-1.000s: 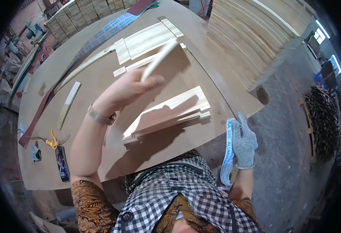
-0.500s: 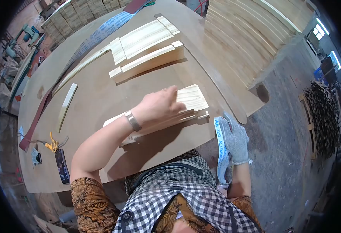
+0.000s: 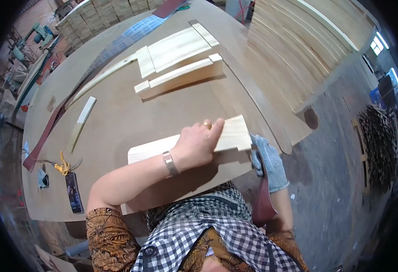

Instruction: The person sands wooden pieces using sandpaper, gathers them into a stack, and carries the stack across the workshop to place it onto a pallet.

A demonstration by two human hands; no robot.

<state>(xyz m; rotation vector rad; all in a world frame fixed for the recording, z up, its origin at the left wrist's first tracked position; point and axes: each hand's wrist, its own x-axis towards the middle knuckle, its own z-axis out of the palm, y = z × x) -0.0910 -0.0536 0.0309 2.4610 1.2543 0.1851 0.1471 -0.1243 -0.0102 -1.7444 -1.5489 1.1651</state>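
Observation:
My bare left hand (image 3: 198, 143), with a ring and a metal wristband, is closed over the top of a pale wooden board (image 3: 235, 132). The board has a notch at its right end and a rounded left corner. My right hand (image 3: 267, 158), in a grey knit glove, is at the board's right end, its fingers partly hidden. It is closed on a strip of sandpaper (image 3: 265, 201) whose maroon face hangs below the hand. Whether the strip touches the board's end I cannot tell.
Further back on the table (image 3: 113, 122) lie a wide jointed wooden panel (image 3: 176, 50) and a notched wooden piece (image 3: 181, 77). A long sanding belt (image 3: 49, 127), a thin wood strip (image 3: 82, 122), an air gun (image 3: 63, 167) and a phone (image 3: 73, 192) are at left. Boards are stacked (image 3: 308, 50) at right.
The board has tilted so its broad face shows under my left hand. My right hand has moved in to its right end, and the sandpaper now shows maroon instead of its printed back.

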